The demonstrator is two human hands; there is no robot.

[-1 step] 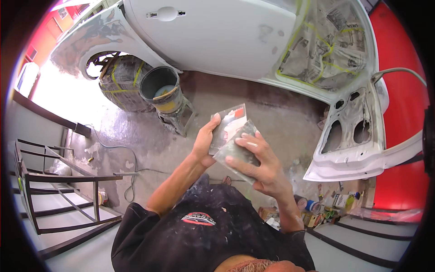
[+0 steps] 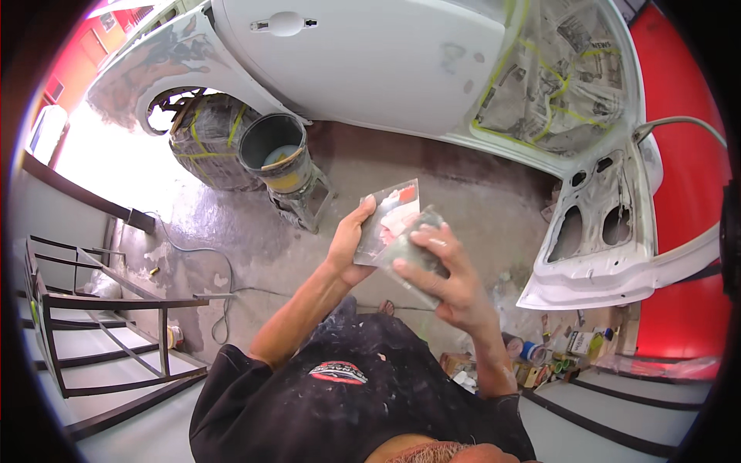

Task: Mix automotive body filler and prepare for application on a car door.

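Observation:
My left hand (image 2: 349, 241) grips a thin, flat rectangular plate (image 2: 372, 242) by its left side, thumb on top. On that plate lies a smear of pinkish-white paste (image 2: 395, 222), with an orange-red patch (image 2: 407, 194) near its far corner. My right hand (image 2: 451, 279) is wrapped round a second flat, greyish spreader plate (image 2: 400, 253), fingers spread over its upper face. The spreader slightly overlaps the right edge of the left plate and is a little blurred. Whether paste clings to the spreader's underside is hidden.
A white car body (image 2: 370, 62) stands ahead, partly masked with newspaper (image 2: 556, 85) and green tape. A dark bucket (image 2: 272, 143) sits on a stand by the covered wheel (image 2: 208, 135). An open door (image 2: 594, 231) juts in at right. Metal frames (image 2: 108, 309) stand left; cans (image 2: 532, 351) lie lower right.
My right hand and the spreader have shifted a little to the right and tilted, uncovering more of the paste. The left hand with its plate has barely moved.

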